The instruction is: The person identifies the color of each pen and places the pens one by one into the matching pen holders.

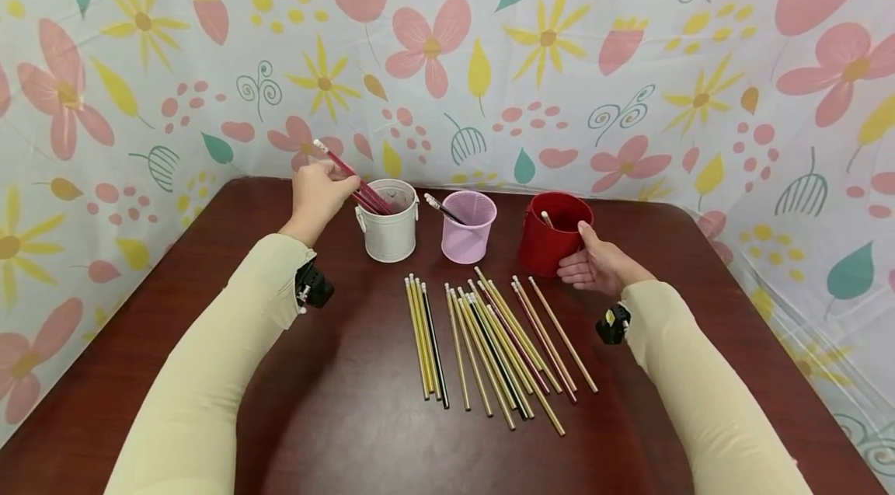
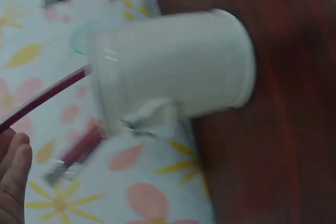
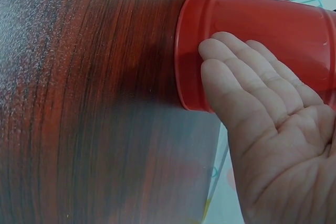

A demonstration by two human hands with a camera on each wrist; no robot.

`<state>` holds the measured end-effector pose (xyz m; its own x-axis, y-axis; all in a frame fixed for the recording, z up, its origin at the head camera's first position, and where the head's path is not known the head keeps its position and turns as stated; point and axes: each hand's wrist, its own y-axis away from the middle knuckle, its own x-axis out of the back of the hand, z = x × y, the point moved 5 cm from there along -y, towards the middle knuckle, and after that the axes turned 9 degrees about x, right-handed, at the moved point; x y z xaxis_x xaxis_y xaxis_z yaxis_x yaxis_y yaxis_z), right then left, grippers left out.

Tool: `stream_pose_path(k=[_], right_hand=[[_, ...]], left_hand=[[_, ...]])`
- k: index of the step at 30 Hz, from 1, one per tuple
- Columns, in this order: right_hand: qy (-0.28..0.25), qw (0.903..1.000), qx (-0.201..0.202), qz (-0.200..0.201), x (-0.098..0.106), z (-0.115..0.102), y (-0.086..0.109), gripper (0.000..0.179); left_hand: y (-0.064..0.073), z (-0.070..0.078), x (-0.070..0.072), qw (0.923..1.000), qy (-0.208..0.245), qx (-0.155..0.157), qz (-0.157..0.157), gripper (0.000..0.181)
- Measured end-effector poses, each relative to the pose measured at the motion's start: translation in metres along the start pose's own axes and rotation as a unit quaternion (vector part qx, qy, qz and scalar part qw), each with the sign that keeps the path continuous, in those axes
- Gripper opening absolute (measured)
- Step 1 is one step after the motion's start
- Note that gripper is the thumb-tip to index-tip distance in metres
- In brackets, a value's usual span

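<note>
Brown table (image 1: 308, 409): left hand (image 1: 318, 192) pinches red pencil (image 1: 339, 161) in white bucket (image 1: 391, 238); straight-fingered right hand (image 1: 603, 262) touches red bucket (image 1: 541, 246).

Bright head view, soft glare on tabletop (image 1: 343, 409); dimmer, blurry left wrist view

a dark pink pencil (image 1: 337, 160) slants into the white pail (image 1: 390, 238); the red pail (image 1: 544, 248) stands at right.

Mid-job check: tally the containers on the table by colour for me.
White metal pail: 1
Pink mesh cup: 1
Red metal pail: 1
Total: 3 containers
</note>
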<state>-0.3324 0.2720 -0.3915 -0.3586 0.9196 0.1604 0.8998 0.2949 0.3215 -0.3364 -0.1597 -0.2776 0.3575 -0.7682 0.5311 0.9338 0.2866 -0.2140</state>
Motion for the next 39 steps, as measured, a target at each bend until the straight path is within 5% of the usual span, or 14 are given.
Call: stream_pose_path(k=[5, 10, 22, 29, 39], right_hand=[[0.01, 0.9999, -0.002, 0.003, -0.003, 0.002, -0.002, 0.092], [0.01, 0.9999, -0.005, 0.011, -0.003, 0.003, -0.001, 0.089], [0.003, 0.9998, 0.003, 0.018, -0.003, -0.003, 0.0, 0.088], [0.007, 0.9999, 0.002, 0.014, -0.001, -0.001, 0.001, 0.092], [0.003, 0.9997, 0.0, 0.022, 0.001, 0.001, 0.002, 0.092]], left_hand=[[-0.006, -0.028, -0.008, 0.9984, 0.013, 0.047, -0.028, 0.025], [-0.01, -0.04, -0.009, 0.9961, 0.014, 0.075, -0.043, 0.027], [-0.015, -0.05, -0.025, 0.9943, -0.01, 0.094, -0.05, 0.032], [-0.016, -0.054, -0.035, 0.9943, -0.078, 0.065, -0.032, 0.029], [-0.01, -0.053, -0.041, 0.9927, -0.06, 0.097, -0.04, 0.031]])
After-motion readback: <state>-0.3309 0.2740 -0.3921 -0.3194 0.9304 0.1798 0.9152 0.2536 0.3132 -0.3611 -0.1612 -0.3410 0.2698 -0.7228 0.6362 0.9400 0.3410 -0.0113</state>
